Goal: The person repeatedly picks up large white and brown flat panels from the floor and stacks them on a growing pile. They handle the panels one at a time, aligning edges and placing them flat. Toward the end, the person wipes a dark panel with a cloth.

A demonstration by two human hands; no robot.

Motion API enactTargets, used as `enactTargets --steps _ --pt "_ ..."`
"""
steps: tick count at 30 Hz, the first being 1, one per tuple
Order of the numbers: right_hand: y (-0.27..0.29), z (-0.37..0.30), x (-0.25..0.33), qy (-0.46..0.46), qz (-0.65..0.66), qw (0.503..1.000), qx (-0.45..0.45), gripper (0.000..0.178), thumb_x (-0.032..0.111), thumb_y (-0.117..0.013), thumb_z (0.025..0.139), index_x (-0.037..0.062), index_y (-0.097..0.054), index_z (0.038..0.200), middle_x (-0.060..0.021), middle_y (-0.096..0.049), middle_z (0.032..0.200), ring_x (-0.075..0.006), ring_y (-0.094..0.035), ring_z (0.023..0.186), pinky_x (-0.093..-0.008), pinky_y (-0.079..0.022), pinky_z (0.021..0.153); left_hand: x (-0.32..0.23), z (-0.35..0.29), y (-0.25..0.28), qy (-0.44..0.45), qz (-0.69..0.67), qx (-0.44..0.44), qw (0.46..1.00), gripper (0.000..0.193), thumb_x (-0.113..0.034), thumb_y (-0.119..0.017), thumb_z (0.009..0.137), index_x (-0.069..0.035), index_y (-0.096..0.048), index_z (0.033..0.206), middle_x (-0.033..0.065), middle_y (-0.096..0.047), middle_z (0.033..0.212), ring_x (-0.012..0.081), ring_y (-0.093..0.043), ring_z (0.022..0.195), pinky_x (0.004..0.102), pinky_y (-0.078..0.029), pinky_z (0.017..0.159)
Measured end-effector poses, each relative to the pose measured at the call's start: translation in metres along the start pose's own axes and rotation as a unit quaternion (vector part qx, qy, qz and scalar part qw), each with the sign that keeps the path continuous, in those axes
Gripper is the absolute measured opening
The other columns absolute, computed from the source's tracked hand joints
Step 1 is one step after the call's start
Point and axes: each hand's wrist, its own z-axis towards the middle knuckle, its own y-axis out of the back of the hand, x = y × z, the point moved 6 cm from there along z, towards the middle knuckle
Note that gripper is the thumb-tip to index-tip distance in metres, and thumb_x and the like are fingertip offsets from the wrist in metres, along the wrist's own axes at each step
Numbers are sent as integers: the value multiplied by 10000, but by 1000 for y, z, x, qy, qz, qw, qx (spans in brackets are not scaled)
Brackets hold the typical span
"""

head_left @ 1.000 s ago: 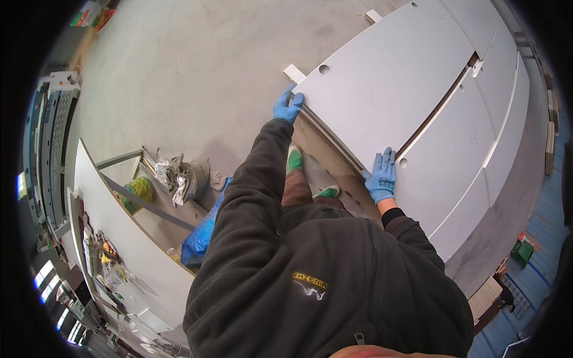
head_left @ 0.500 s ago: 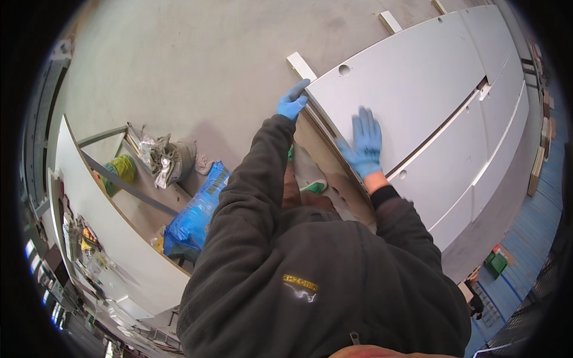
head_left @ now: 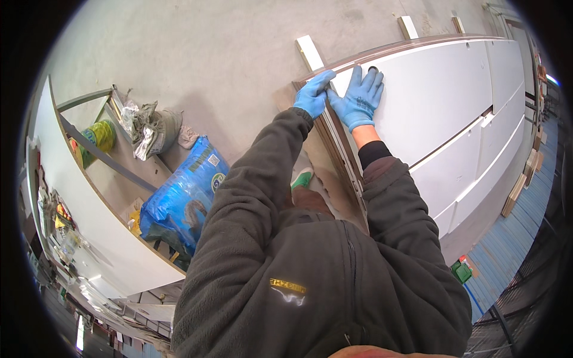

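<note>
A white panel with a round hole near its far left corner lies on top of a stack at the right. My left hand, in a blue glove, is closed over the panel's left corner. My right hand, gloved alike, lies flat on the white face beside it with fingers spread. Its fingertips reach the hole and partly cover it. Brown-edged layers show under the panel along its left and far sides. The undersides of my left fingers are hidden.
Light-coloured support bars stick out beyond the stack's far side. On the left, a metal-framed table with a white top stands beside a blue plastic sack, a grey bucket-like bag and a yellow-green sack.
My right hand has moved away from me across the panel, up beside my left hand. The white panel has shifted, baring a brown edge strip along the far side. My view has also shifted.
</note>
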Motion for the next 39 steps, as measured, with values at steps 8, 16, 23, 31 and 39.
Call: enactTargets --steps 8,16,23,31,39 --pt "-2 1 0 12 17 999 -39 902 574 -810 694 65 -507 1373 -269 -405 1409 -474 -303 1390 -616 -224 1161 3 -6 -2 87 -118 -24 989 610 163 -461 881 -50 -572 1442 86 -574 1477 188 -512 1377 299 -371 1162" --pt "-8 3 2 22 30 998 -58 814 559 -804 719 66 -558 1318 -292 -389 1399 -483 -285 1395 -641 -204 1161 -1 -7 -8 -86 93 -41 991 648 164 -447 903 -91 -517 1494 122 -544 1511 235 -484 1425 318 -382 1165" --pt "-7 4 4 11 47 998 -51 786 554 -804 727 73 -570 1303 -303 -384 1395 -487 -282 1396 -649 -190 1164 -18 -6 -4 -132 234 -35 963 637 151 -494 890 -110 -536 1469 196 -531 1500 319 -521 1394 361 -408 1160" --pt "-2 6 8 21 39 998 -53 746 491 -849 663 92 -599 1241 -295 -399 1366 -488 -305 1372 -645 -231 1146 10 -20 1 47 -49 -105 992 620 97 -458 933 -73 -470 1529 115 -494 1554 227 -430 1461 328 -350 1186" --pt "-4 6 8 20 40 997 -64 746 509 -839 670 84 -603 1236 -295 -408 1366 -489 -320 1359 -656 -231 1143 3 -22 -6 -118 183 -100 971 605 102 -508 900 -30 -493 1490 204 -512 1514 317 -460 1440 369 -351 1194"
